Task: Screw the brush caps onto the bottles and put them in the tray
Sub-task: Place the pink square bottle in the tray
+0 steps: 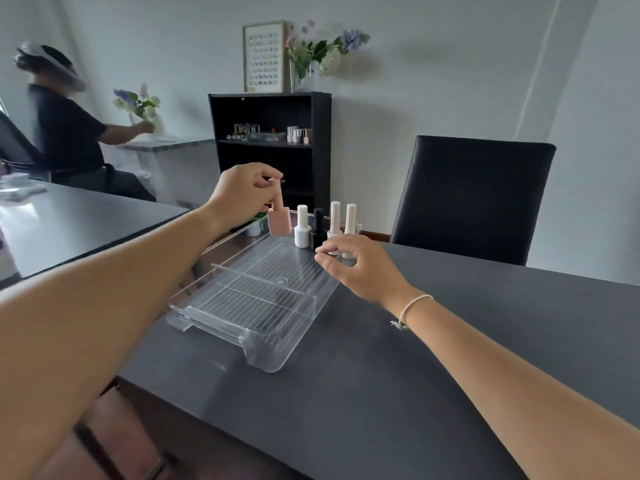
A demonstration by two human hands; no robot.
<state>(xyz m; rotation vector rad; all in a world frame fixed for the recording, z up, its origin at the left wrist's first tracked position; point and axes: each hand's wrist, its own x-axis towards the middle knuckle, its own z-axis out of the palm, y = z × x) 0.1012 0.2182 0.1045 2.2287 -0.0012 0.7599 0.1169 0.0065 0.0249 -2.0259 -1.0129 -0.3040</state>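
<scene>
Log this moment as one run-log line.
left hand: pinches cap of pink square bottle | right hand: open over clear plastic tray | capped bottles at tray's far end

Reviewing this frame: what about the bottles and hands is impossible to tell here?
Head view only:
- Pink bottle: left hand covers its cap top, so the screw state is hidden.
- Two ribbed-cap bottles: right hand hides their bases.
- Black bottle: too small and dark for detail.
- Clear tray: far rim hidden behind the bottles.

Both arms extended forward. Left hand (244, 188) raised, fingertips pinching downward. Right hand (356, 268) lower, palm down, fingers loosely curled, empty.
</scene>
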